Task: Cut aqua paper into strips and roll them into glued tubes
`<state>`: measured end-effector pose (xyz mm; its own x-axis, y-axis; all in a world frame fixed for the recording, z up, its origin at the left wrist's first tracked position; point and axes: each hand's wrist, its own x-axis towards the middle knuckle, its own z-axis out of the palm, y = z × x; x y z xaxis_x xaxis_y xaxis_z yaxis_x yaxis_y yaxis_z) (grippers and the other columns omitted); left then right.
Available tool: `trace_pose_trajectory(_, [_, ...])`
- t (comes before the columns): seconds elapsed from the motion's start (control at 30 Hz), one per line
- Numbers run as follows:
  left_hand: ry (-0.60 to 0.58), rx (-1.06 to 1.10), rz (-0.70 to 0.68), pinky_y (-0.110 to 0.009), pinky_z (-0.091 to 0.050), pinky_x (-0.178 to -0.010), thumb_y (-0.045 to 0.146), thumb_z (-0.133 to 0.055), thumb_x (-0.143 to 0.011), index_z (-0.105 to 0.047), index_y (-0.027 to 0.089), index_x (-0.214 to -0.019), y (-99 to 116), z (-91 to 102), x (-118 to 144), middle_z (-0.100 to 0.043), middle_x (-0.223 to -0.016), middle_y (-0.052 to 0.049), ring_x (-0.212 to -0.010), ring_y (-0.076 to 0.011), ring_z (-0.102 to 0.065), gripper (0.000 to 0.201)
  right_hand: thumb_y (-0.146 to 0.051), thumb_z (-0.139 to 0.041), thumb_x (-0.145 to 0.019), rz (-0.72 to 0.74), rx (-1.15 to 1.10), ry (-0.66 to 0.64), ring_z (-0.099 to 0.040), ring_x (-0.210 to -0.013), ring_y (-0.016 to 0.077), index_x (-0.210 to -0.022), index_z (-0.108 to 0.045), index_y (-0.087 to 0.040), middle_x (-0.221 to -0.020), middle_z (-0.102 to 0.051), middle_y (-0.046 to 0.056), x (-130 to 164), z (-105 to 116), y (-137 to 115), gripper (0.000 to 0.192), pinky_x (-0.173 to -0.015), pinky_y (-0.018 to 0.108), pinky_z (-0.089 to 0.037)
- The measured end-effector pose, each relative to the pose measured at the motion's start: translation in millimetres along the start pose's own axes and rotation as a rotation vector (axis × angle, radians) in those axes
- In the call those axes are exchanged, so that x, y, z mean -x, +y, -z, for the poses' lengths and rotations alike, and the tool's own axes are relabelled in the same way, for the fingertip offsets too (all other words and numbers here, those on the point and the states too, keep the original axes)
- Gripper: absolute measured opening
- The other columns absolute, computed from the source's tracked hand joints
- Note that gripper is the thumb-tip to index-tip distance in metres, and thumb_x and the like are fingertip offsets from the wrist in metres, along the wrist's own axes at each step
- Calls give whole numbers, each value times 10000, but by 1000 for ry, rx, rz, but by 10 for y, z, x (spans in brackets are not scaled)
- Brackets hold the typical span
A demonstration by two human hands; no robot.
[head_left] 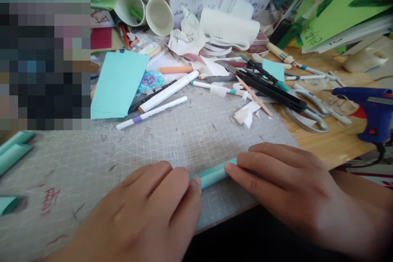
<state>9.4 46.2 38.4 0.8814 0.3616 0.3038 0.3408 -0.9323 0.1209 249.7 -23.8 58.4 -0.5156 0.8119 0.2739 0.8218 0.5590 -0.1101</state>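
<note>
A rolled teal paper tube (213, 173) lies on the grey cutting mat (172, 139) near the table's front edge. My left hand (147, 208) lies flat over the tube's left part, fingers pressing down on it. My right hand (285, 184) covers the tube's right part, fingertips on top of it. Only a short middle piece of the tube shows between the two hands.
Teal paper sheets (118, 84) lie at the mat's back left, more teal rolls (12, 151) at the left edge. Pens, markers (167, 92), a black utility knife (270, 90), scissors (310, 110) and paper scraps clutter the back. A blue glue gun (371, 112) sits right. Two cups (159, 15) lie tipped.
</note>
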Motion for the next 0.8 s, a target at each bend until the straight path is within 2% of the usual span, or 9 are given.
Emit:
trace_pose_trajectory(0.2, [33,-8,-10,-369,-461,-679,166,-255,-1004,-618,177,-1075,-12,-8,32,-629,-826,-40,-766,-215,-566,371,-141,-351,-1012,10,25,-9,-578,-737,185,-975,-681,-118,-863,-691,68,-44,3,11,333,-658,341,-474])
trace_pose_trajectory(0.3, [-46,-6,-47,-368,-467,-589,155,-290,-988,-595,193,-1141,-19,9,18,-640,-857,-45,-707,-217,-559,343,-157,-353,-1015,16,40,-19,-577,-759,189,-1016,-671,-118,-887,-685,70,-39,-31,25,320,-654,344,-470])
trace_pose_trajectory(0.4, [-79,9,-53,-360,-469,-559,147,-294,-983,-606,198,-1114,-27,14,9,-630,-827,-39,-679,-215,-552,342,-166,-360,-1013,23,54,-8,-582,-788,194,-1039,-664,-111,-885,-674,72,-26,-57,30,310,-651,337,-468])
trace_pose_trajectory(0.53, [-76,38,-15,-355,-467,-628,182,-282,-986,-612,206,-1098,-49,-10,20,-618,-836,-36,-724,-214,-548,349,-155,-412,-993,16,56,-11,-585,-822,205,-1047,-663,-103,-891,-667,75,-23,-66,25,262,-671,338,-466])
trace_pose_trajectory(0.7, [-152,134,20,-327,-451,-650,134,-332,-904,-594,226,-1083,-80,-14,13,-623,-892,-32,-740,-205,-547,330,-152,-378,-1000,16,59,-3,-575,-816,212,-999,-675,-104,-873,-663,80,-38,-69,19,301,-670,341,-453])
trace_pose_trajectory(0.8, [-151,151,22,-325,-449,-631,108,-334,-860,-587,224,-1107,-87,-9,4,-626,-896,-31,-723,-203,-550,373,-138,-403,-984,0,23,-14,-565,-805,212,-979,-681,-97,-867,-659,87,-48,-65,13,281,-653,329,-445])
